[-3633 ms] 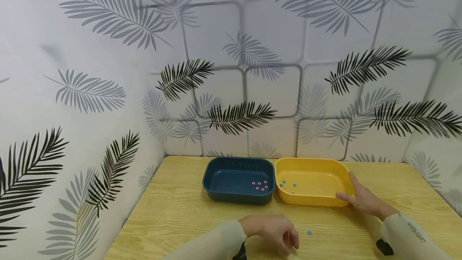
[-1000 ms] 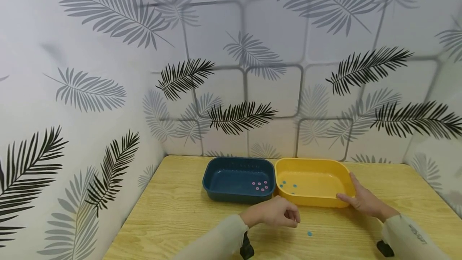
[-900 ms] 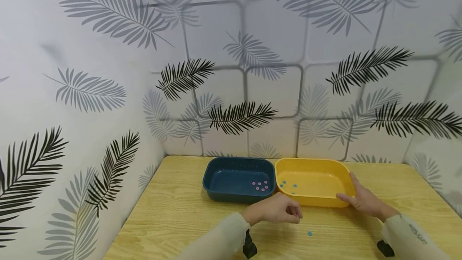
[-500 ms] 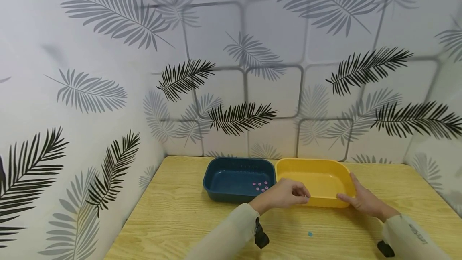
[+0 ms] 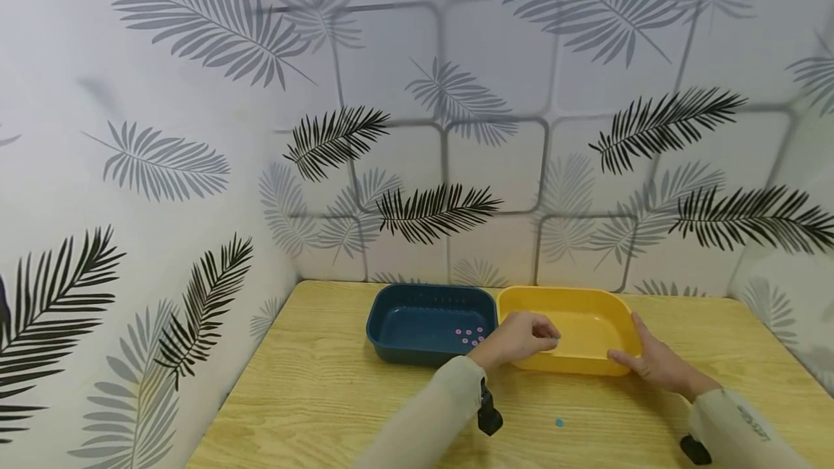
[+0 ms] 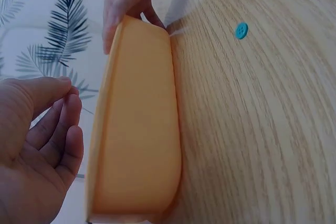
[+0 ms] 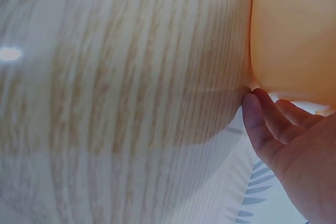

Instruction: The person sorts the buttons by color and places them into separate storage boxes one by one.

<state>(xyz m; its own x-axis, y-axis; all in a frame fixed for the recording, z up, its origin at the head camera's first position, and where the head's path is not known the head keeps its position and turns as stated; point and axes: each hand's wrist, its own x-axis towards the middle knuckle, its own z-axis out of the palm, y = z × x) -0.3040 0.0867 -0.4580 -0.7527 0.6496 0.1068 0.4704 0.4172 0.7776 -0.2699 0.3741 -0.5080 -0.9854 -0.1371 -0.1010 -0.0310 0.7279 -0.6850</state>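
Observation:
My left hand (image 5: 521, 336) is over the near left part of the yellow plastic tray (image 5: 586, 365). Its thumb and forefinger pinch together, with a tiny bluish edge of a button (image 5: 557, 339) at the fingertips; the left wrist view hides the button behind them. At the tray's right end, my right hand (image 5: 658, 360) grips the wall, thumb over the front rim and fingers around the outside. A blue button (image 5: 559, 423) lies on the table in front of the tray; its holes show in the left wrist view. The buttons inside the yellow tray are hidden behind my left hand.
A dark blue tray (image 5: 426, 357) stands against the yellow tray's left side, with several pink buttons (image 5: 468, 332) in its right part. Both trays sit on a wood-grain table (image 5: 313, 382), near the leaf-patterned wall (image 5: 404, 252) behind.
My left hand has risen from the table in front and moved forward and right over the yellow tray, covering the blue buttons there. My right hand has stayed on the tray's end.

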